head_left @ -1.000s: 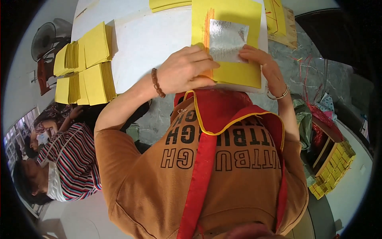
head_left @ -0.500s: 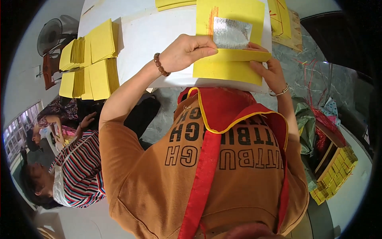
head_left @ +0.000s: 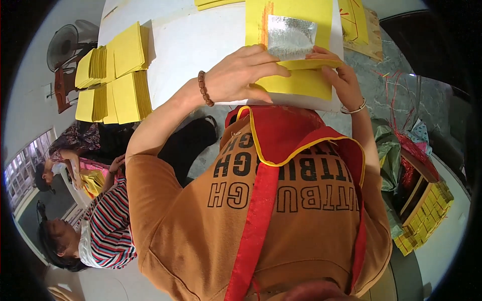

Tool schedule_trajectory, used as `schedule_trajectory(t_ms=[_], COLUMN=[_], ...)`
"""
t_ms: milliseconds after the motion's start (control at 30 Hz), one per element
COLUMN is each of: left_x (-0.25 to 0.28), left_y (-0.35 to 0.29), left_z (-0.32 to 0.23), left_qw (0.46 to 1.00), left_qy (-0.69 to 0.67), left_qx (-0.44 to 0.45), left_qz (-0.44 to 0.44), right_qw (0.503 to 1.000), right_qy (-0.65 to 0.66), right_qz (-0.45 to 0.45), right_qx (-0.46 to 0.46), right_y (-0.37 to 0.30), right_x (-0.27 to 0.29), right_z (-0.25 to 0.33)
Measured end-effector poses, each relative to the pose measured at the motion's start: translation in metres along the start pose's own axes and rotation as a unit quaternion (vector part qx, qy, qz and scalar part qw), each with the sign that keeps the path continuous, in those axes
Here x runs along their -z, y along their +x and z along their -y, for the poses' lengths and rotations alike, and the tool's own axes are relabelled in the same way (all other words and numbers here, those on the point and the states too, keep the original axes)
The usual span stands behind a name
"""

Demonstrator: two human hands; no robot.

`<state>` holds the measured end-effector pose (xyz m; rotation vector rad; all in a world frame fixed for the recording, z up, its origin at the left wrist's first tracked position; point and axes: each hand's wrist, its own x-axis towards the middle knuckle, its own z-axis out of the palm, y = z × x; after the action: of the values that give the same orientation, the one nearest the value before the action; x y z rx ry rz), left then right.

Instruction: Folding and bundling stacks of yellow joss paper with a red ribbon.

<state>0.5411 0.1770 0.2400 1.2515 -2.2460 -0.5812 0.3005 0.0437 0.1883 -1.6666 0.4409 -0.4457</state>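
Observation:
A yellow paper sheet (head_left: 301, 89) lies at the table's near edge, with a silver foil rectangle (head_left: 291, 37) and an orange streak on the yellow paper above it. Its upper part is turned over into a narrow folded strip that stands slightly raised. My right hand (head_left: 344, 83) pinches this strip's right end, thumb on the near side and fingers beyond. Over the left end rests my left hand (head_left: 246, 72), fingers stretched out and thumb apart; it covers part of the paper, and whether its fingertips press the fold I cannot tell.
Stacks of folded yellow paper (head_left: 128, 50) stand on the white table (head_left: 196, 45) at left. More yellow paper (head_left: 354, 22) lies at the far right. Two other people sit at left, one in a striped shirt (head_left: 108, 220). Yellow bundles (head_left: 427, 215) fill a rack at lower right.
My left hand has let go of the fold's left end and spread its fingers, moving slightly nearer. My right hand keeps its hold. The person in stripes has shifted.

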Motion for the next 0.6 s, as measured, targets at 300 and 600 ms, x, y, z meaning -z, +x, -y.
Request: schedule_trajectory(t_ms=[300,600], left_x=[0.006,0.013], left_y=[0.005,0.004], left_z=[0.006,0.015], left_qw=[0.993,0.986], left_qy=[-0.114,-0.146], left_qx=[0.021,0.057], left_qz=[0.028,0.056], right_qw=[0.997,0.993], right_qy=[0.042,0.114], right_qz=[-0.008,0.01], right_qx=[-0.058,-0.004], right_y=[-0.007,-0.005], right_x=[0.007,0.012], right_z=[-0.005,-0.003])
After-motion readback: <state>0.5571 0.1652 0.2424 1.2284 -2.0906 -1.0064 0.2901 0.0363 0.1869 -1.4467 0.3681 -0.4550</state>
